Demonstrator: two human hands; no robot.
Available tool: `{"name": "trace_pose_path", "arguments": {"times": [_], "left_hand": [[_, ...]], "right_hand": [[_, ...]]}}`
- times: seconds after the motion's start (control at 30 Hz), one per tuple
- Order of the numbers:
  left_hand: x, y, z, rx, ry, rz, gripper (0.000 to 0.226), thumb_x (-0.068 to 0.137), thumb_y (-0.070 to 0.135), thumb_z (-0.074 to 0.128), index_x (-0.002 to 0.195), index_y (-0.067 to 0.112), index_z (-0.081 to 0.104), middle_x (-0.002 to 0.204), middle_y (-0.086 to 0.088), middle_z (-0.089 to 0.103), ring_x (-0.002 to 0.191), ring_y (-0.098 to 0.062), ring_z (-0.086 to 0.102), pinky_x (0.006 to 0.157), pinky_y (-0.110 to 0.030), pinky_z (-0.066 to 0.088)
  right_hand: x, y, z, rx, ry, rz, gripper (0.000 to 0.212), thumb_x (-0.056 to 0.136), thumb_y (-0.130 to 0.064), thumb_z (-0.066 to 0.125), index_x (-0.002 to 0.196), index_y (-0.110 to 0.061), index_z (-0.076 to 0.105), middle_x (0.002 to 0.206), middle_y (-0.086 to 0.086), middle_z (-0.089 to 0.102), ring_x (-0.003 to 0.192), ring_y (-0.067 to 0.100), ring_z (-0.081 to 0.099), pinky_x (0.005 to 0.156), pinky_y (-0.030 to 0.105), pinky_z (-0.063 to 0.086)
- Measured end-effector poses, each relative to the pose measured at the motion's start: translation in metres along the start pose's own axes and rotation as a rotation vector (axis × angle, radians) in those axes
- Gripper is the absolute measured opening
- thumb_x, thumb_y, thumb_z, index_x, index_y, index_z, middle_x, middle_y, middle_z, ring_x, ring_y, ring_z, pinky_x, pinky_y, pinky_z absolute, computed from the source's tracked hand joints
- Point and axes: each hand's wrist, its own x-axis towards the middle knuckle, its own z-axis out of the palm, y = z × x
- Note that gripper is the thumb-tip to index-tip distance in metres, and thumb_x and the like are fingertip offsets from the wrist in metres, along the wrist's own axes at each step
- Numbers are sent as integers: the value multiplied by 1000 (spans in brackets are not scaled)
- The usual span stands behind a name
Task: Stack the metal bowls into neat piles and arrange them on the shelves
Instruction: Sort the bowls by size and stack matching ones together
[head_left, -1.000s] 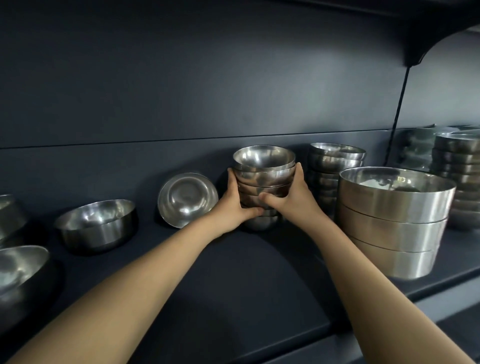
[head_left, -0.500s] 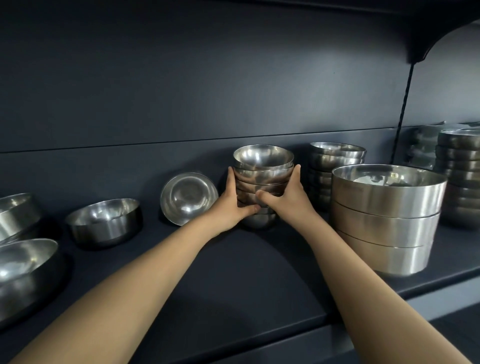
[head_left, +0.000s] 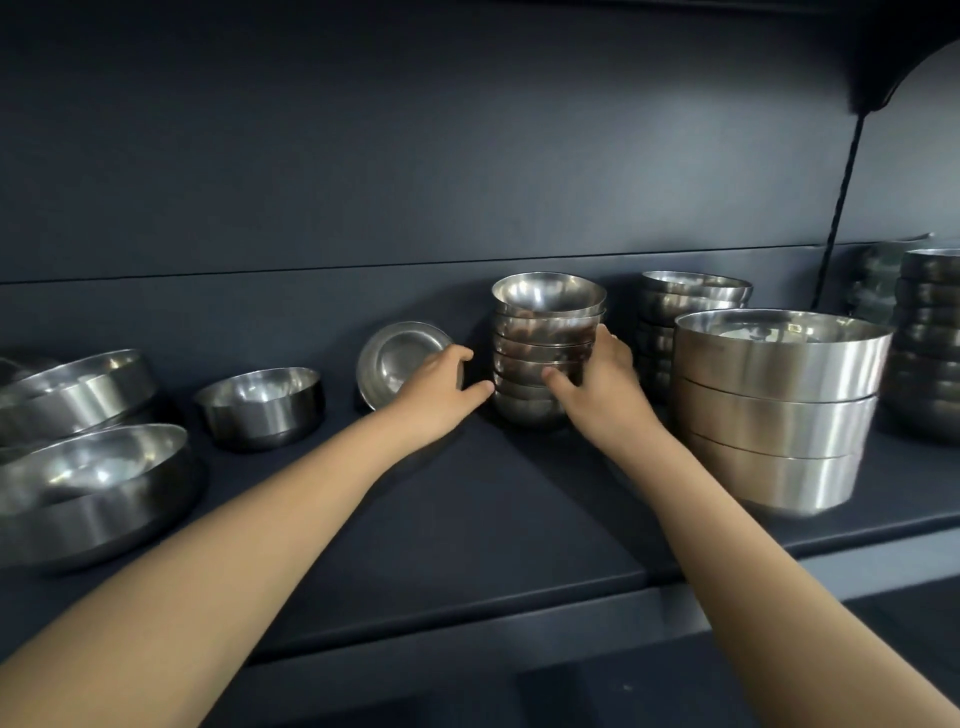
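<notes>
Head view: left hand (head_left: 441, 395) has come off the bowl stack (head_left: 545, 332) standing at the shelf (head_left: 519, 519) back, fingers loose just beside it; right hand (head_left: 602, 400) still grips it, so the pile seems placed

A matte, dark blue-grey back panel (head_left: 415, 156) filled most of the view, crossed by a thin horizontal seam (head_left: 311, 268) just above the shelf (head_left: 493, 519), which was the same dark colour with a slightly paler front edge. At the upper right a black bracket (head_left: 878, 62) curved down into a narrow dark upright (head_left: 839, 208). The wall (head_left: 930, 156) beyond it was lighter grey, and the panel was brightest toward that side.
</notes>
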Motion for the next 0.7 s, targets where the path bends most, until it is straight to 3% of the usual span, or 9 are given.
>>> {"name": "trace_pose_path", "arguments": {"times": [0.1,0.2,0.37,0.5,0.7], "left_hand": [[-19,-3,-17,55,34,18,43,92,33,53,131,16,46,141,-3,43,124,-17,45,91,-18,30],[-46,-6,-35,116,59,53,35,93,31,50,126,17,51,135,-1,47,110,-15,50,85,-21,33],[-106,-13,-68,230,101,143,32,95,28,46,122,13,54,129,-1,50,115,-17,50,90,-22,35],[-158,-24,-103,290,143,186,26,95,26,45,112,11,58,116,-1,56,107,-17,53,90,-30,42],[-222,-53,-158,362,193,155,25,95,28,45,104,10,60,107,0,59,101,-17,54,89,-36,44]], "right_hand": [[-19,-16,-7,-137,-53,-22,61,94,-34,52,142,-3,31,149,18,25,138,35,26,111,38,26],[-39,-35,-12,-239,-74,-74,56,95,-34,50,139,-2,37,144,19,34,133,36,32,107,38,30],[-78,-75,-9,-294,-109,-120,46,93,-35,51,128,-4,51,134,17,47,124,36,41,102,45,38],[-111,-109,3,-312,-162,-193,41,92,-36,53,119,-6,57,120,14,58,115,33,51,94,44,45],[-156,-164,26,-352,-268,-291,52,89,-48,53,128,-14,54,128,9,55,118,29,50,97,44,44]]}}
